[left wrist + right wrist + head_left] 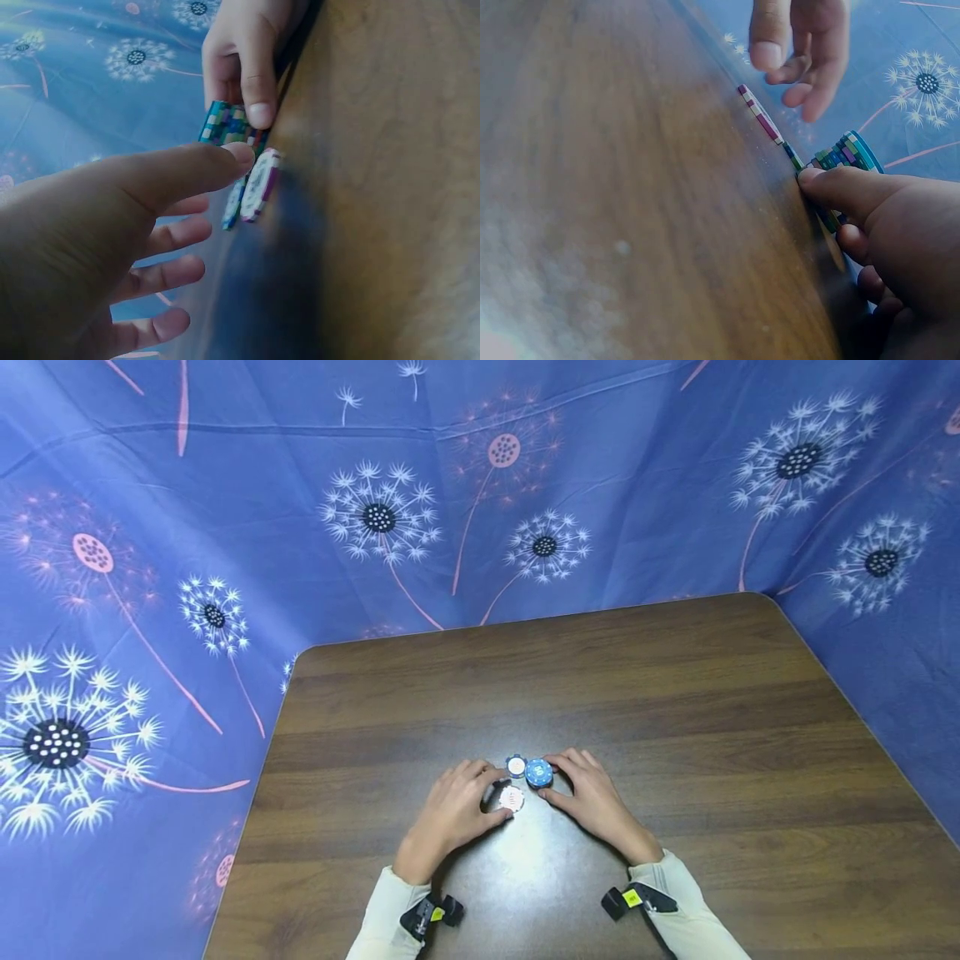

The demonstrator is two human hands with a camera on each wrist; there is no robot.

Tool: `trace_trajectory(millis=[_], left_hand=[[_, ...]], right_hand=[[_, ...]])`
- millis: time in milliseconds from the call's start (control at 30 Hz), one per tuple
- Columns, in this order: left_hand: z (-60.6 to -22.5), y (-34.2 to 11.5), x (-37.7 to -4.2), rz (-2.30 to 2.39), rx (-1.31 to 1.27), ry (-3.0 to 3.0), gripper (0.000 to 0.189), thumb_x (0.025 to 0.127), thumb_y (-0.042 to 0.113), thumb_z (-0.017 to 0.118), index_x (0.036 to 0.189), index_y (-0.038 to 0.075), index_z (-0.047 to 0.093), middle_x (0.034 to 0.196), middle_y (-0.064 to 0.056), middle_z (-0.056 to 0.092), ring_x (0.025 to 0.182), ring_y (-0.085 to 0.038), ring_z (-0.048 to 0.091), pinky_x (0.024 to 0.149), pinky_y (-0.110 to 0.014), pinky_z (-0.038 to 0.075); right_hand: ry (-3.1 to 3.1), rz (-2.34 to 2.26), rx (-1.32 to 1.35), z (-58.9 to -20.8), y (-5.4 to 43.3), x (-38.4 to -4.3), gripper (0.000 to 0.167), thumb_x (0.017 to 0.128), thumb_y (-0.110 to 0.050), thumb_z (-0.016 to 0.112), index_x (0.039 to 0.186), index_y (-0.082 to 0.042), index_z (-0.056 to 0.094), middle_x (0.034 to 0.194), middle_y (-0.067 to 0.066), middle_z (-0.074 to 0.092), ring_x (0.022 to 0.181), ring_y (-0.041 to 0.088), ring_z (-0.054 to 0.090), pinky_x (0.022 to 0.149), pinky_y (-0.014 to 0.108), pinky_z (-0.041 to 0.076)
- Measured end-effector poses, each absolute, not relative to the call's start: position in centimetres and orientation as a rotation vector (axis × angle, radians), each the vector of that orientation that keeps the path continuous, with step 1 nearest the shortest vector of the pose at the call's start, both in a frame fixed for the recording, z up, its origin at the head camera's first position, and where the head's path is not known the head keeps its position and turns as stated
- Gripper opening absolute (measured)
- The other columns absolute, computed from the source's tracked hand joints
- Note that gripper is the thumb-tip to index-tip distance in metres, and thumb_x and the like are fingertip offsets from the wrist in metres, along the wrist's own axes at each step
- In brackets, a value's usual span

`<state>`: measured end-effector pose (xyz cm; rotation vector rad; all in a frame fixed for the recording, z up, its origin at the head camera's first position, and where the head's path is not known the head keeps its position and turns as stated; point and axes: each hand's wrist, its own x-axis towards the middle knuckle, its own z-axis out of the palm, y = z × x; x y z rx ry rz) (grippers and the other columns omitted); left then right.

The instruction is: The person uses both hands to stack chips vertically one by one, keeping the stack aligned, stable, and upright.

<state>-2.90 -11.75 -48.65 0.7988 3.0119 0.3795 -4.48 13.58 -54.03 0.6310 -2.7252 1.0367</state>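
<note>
Two hands sit close together on your wooden table (675, 693), with blue dandelion-print cloth (225, 527) draped behind it. Your left hand (450, 814) lies with fingers loosely extended and spread, gripping nothing; its thumb tip (238, 156) reaches toward the white poker chip (512, 798), which lies flat just beyond that thumb. Your right hand (592, 797) curls its thumb and fingers round the stack of blue poker chips (538, 772), pinching it at the edges. One blue-rimmed chip with a pale centre (516, 766) lies flat just beside that stack, between your two sets of fingertips.
</note>
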Motion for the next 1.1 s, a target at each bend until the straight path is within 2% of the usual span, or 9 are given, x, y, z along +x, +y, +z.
trace_trajectory(millis=[200,467,600,800,1000,1100], left_hand=[[-49.5,-11.3,-2.7,0.342,0.775,3.012,0.055,0.089,0.055,0.079,0.132,0.022,0.073,0.118,0.004,0.070,0.108,-0.019,0.064,0.093,-0.042,0.055],[-49.9,-10.8,-2.7,0.329,0.757,3.047,0.043,0.091,0.051,0.079,0.123,0.022,0.077,0.115,0.005,0.070,0.107,-0.017,0.064,0.093,-0.041,0.054],[-49.7,-10.6,-2.8,0.331,0.781,3.073,0.038,0.089,0.048,0.080,0.116,0.021,0.077,0.113,0.005,0.071,0.107,-0.017,0.065,0.093,-0.041,0.054],[-49.8,-10.4,-2.9,0.224,0.852,3.142,0.038,0.084,0.050,0.080,0.107,0.020,0.075,0.105,0.005,0.072,0.100,-0.016,0.068,0.084,-0.037,0.055],[-49.9,-10.4,-2.8,0.175,0.875,3.163,0.039,0.081,0.050,0.076,0.104,0.019,0.073,0.100,0.007,0.071,0.094,-0.014,0.067,0.076,-0.034,0.053],[-49.8,-10.6,-2.7,0.201,0.869,3.167,0.040,0.080,0.049,0.075,0.106,0.019,0.072,0.100,0.006,0.071,0.094,-0.015,0.068,0.078,-0.035,0.053]], right_hand=[[-2.717,1.034,0.635,-54.0,13.7,-4.6,0.050,0.081,-0.026,0.089,0.125,-0.009,0.072,0.108,0.001,0.068,0.099,0.022,0.057,0.090,0.046,0.046],[-2.724,1.036,0.637,-53.9,13.7,-4.7,0.049,0.082,-0.026,0.089,0.125,-0.009,0.072,0.108,0.000,0.068,0.098,0.021,0.057,0.091,0.046,0.046],[-2.718,1.037,0.633,-53.9,13.7,-4.7,0.049,0.082,-0.025,0.089,0.125,-0.009,0.072,0.108,0.001,0.068,0.099,0.021,0.057,0.091,0.046,0.045],[-2.731,1.048,0.634,-53.8,13.8,-4.7,0.051,0.081,-0.025,0.090,0.126,-0.009,0.072,0.109,0.002,0.068,0.099,0.022,0.057,0.092,0.047,0.046],[-2.779,1.068,0.621,-53.7,13.7,-4.6,0.052,0.084,-0.028,0.089,0.128,-0.008,0.071,0.112,0.003,0.069,0.102,0.023,0.057,0.094,0.048,0.046],[-2.783,1.056,0.618,-53.8,13.7,-4.5,0.051,0.084,-0.028,0.088,0.128,-0.009,0.071,0.112,0.002,0.069,0.102,0.022,0.058,0.093,0.047,0.047]])
